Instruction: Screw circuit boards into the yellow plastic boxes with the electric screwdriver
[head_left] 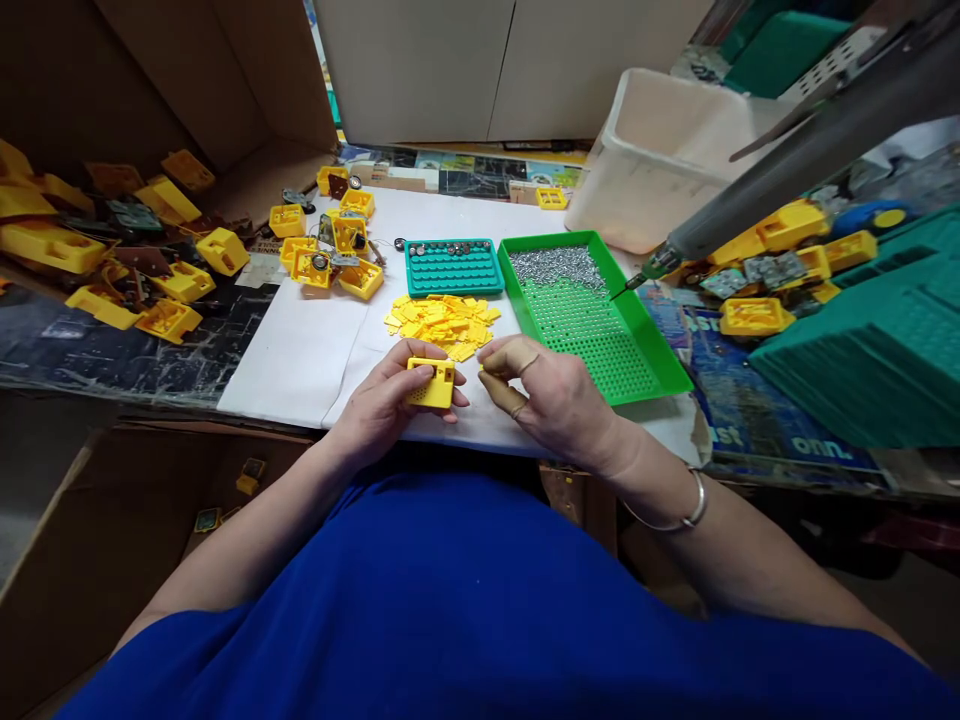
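Housings [112, 260] in yellow lie heaped at far left, with more half-built ones [330, 250] on the white sheet [300, 350] beyond my hands. My left hand [382, 405] is grasping a small yellow case [431, 383] at the near edge of the sheet, fingers wrapped round its left side. Just behind it sits a loose pile of yellow tabs [442, 320], then a teal tray [453, 266]. My right hand [551, 400] is clenched, pinching something tiny by the case; what it is I cannot tell. Farther right, the green tray [645, 350] of screws [559, 268] sits under a hanging screwdriver [787, 160]. Judged from here, the pinched piece could slip and vanish off the near edge.
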